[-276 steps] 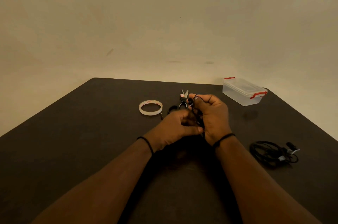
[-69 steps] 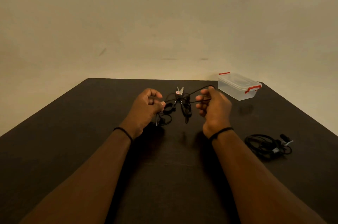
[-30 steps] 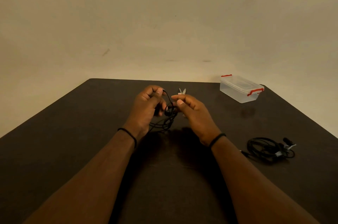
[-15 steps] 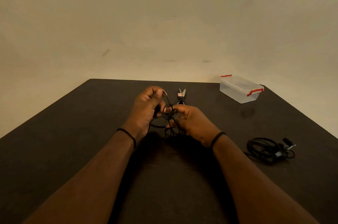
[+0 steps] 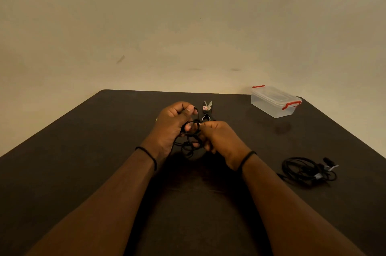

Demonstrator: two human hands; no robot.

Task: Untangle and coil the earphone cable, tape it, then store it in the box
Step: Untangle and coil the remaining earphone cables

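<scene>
A black earphone cable [image 5: 190, 143] hangs in loops between my two hands above the middle of the dark table [image 5: 83, 151]. My left hand [image 5: 173, 122] grips the cable with curled fingers, the thumb on top. My right hand [image 5: 219, 138] pinches the same cable close beside the left hand. A clear plastic box [image 5: 273, 102] with red latches and its lid on stands at the far right of the table. The tape roll is almost wholly hidden behind my left hand.
Small scissors [image 5: 207, 110] lie just beyond my hands. A second bundle of black cable [image 5: 307, 170] lies on the table to the right of my right forearm. A plain wall rises behind the table's far edge.
My hands came together from wide apart. The right hand closed onto the cable beside the left, and the loops gathered between them.
</scene>
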